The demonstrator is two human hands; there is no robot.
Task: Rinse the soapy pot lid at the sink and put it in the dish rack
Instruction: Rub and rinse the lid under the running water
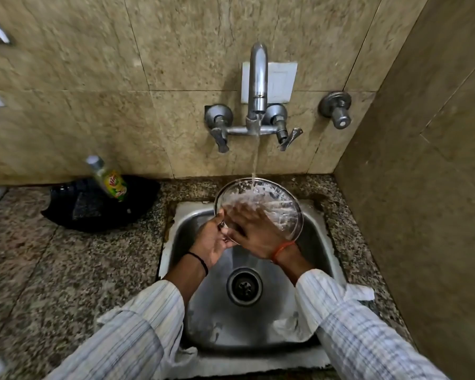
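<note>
A round glass pot lid (272, 200) with a metal rim is held tilted over the steel sink (316, 242), under water running from the wall tap (258, 78). Soapy white streaks show on the glass. My left hand (213, 242) grips the lid at its lower left edge. My right hand (254, 231) lies flat on the lid's face with its fingers spread, blurred. The stream lands on the upper part of the lid. No dish rack shows in this view.
A black pan (80, 212) lies on the granite counter (39, 270) to the left, with a green dish-soap bottle (110, 179) leaning in it. Tiled walls close in behind and on the right. The sink drain (244, 286) is open below my hands.
</note>
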